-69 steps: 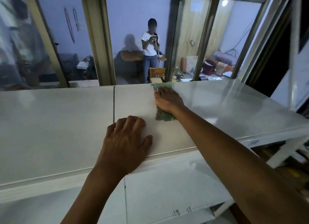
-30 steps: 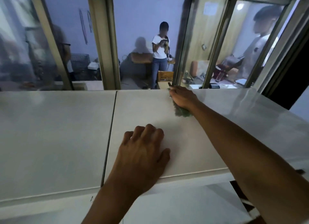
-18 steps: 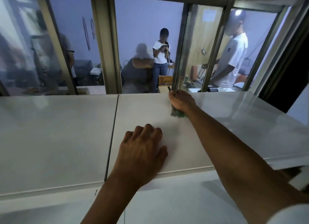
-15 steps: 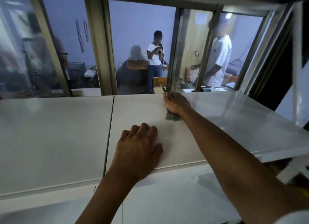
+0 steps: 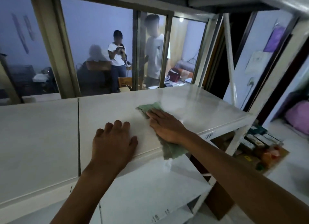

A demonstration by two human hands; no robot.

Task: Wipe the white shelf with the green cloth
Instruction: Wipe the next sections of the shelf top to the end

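The flat, open right hand (image 5: 164, 126) presses the green cloth (image 5: 172, 151), stretched front-to-back and overhanging the white shelf (image 5: 209, 110).

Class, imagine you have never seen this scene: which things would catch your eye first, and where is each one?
First, the right hand pressed flat on the green cloth, near the middle of the white shelf, with the cloth's near end hanging over the front edge. Just beside it, the left hand rests palm down near that edge. Beyond the shelf, behind the glass partition, two people stand in a dim room.
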